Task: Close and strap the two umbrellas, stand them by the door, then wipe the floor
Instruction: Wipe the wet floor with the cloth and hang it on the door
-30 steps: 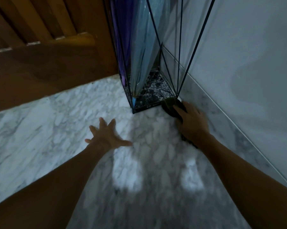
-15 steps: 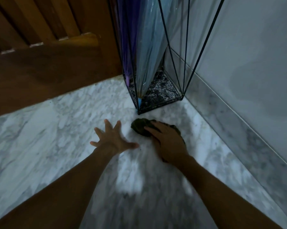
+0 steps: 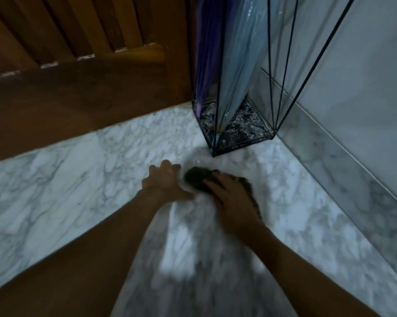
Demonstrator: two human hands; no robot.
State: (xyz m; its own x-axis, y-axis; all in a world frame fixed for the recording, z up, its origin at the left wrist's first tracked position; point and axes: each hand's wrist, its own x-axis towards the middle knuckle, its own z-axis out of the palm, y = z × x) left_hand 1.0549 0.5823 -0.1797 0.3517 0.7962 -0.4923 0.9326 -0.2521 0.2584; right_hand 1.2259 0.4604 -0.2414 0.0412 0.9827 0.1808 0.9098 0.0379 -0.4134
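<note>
- My right hand point(image 3: 233, 202) presses flat on the cloth point(image 3: 196, 178) just before the umbrella stand point(image 3: 243, 146), probably where drips land.
- My left hand point(image 3: 164, 183), splayed on the floor point(image 3: 67, 179) beside it, props me.

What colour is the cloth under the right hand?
Dark, greenish-black; the cloth shows best in the head view, under the right hand.

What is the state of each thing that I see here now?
Purple umbrella: closed, standing in the stand.
Blue umbrella: closed, tip down in the stand.
Stand: upright.
Cloth: bunched, on the floor under the right hand.
Left hand: open, spread on the floor.
Right hand: pressing the cloth.
</note>
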